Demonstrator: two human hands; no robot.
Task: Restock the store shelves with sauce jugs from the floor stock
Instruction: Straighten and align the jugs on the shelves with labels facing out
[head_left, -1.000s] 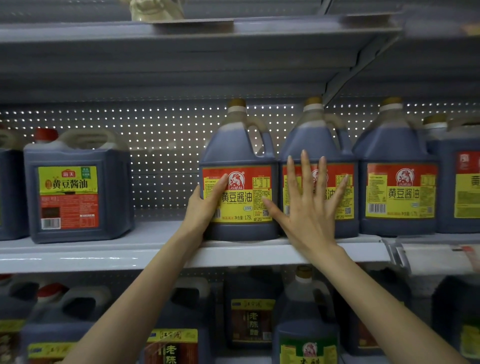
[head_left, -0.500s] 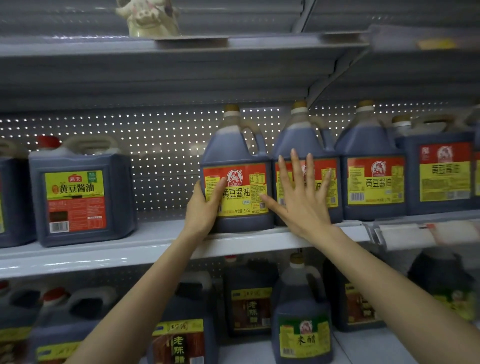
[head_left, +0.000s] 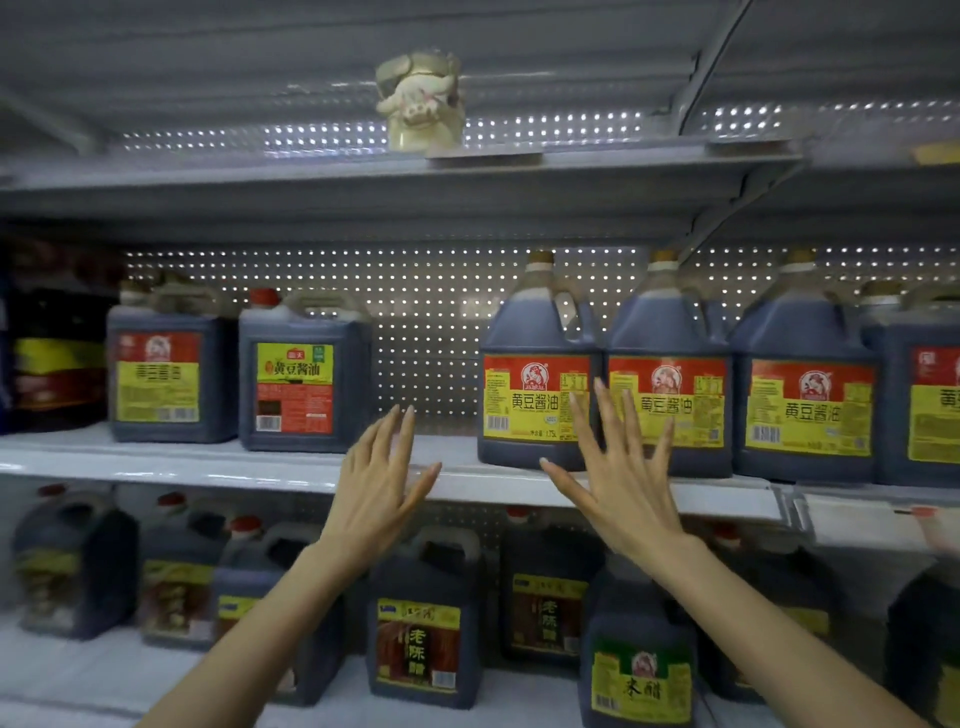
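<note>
shelf (head_left: 457, 447) gap beside jug (head_left: 537, 384); left hand (head_left: 382, 488), right hand (head_left: 618, 483) spread before edge.

Gap: middle shelf (head_left: 457, 445) is lying bare between red-capped jug (head_left: 304, 395) and gold-capped jug (head_left: 535, 332)
Rightward: jug row (head_left: 805, 410) is standing packed, blocking entry
</note>
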